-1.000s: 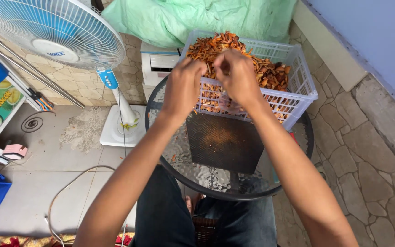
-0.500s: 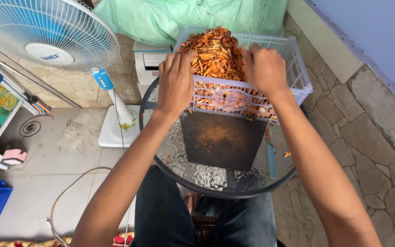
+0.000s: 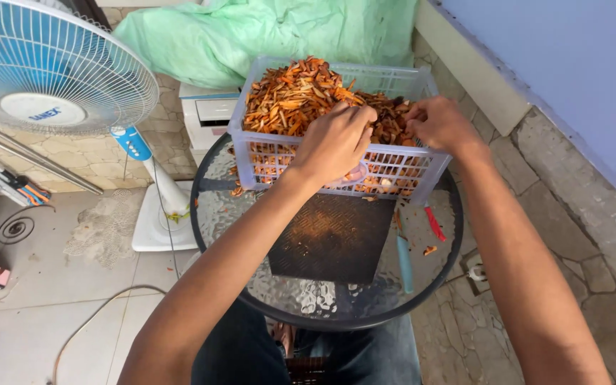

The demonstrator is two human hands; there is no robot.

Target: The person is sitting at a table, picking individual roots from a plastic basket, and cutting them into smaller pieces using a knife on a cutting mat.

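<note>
Where both hands gripped the near rim of the white plastic basket (image 3: 336, 167) half a second ago, they now reach over that rim into the heap of orange-brown dried strips (image 3: 301, 96) inside it. The basket has also settled flatter on the round glass table (image 3: 215, 207), no longer tipped toward the person. It stands at the table's far edge, just behind a dark square mat (image 3: 333, 239).

Over the heap's near middle, the left hand (image 3: 333, 142) is curled with its fingers bunched together, the tips buried among the strips. At the basket's right part, the right hand (image 3: 440, 125) has its fingers bent down into the darker pieces, also drawn together; whether either hand has actually closed on any pieces cannot be told, since the knuckles hide the fingertips.

Beside the mat lie a blue-handled tool (image 3: 404, 260) and a red one (image 3: 434, 223), their working ends hard to make out. Part of a standing fan (image 3: 58, 71) is cut off at the left.
</note>
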